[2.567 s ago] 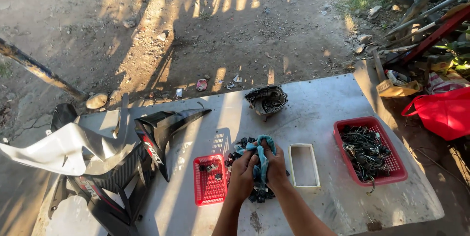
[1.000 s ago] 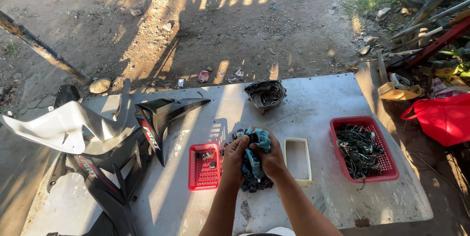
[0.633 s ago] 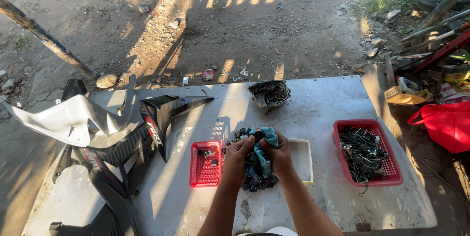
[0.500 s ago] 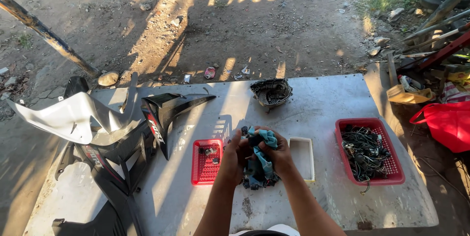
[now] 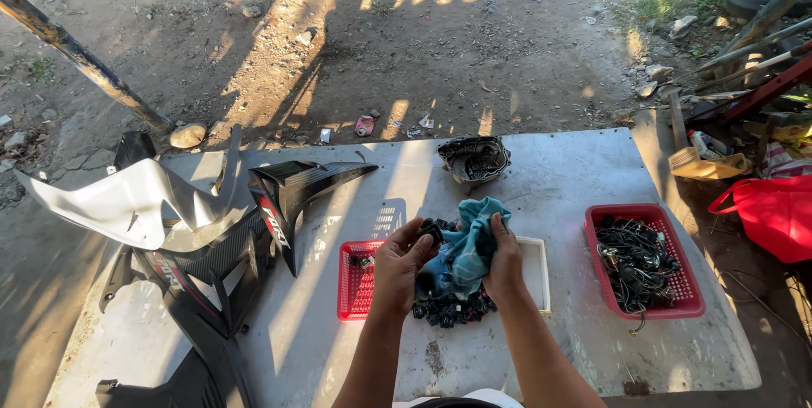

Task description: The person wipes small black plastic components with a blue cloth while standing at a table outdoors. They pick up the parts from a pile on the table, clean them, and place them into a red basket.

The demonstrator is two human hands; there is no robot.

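Grey metal, that is the table, sunlit and scuffed, and everything sits on it. Biggest of the lot are the motorcycle fairing panels, white and black, heaped at the left edge. Over on the right, a red basket full of tangled black wiring; nearer the middle, a smaller red basket and a white tray just behind the person's wrists. At the far edge, a dark round housing with bits inside.

Now the hands, dead centre. The left hand is curled shut around a small black part, pinched at the fingertips. The right hand is closed on a teal rag, bunched against that part. Under them lies a pile of small black connectors, touching the tray's near corner.

That rag looks soft and floppy, best gathered in a fist. The part seems light, rigid plastic, possibly greasy, so a firm pinch by its edges suits it.
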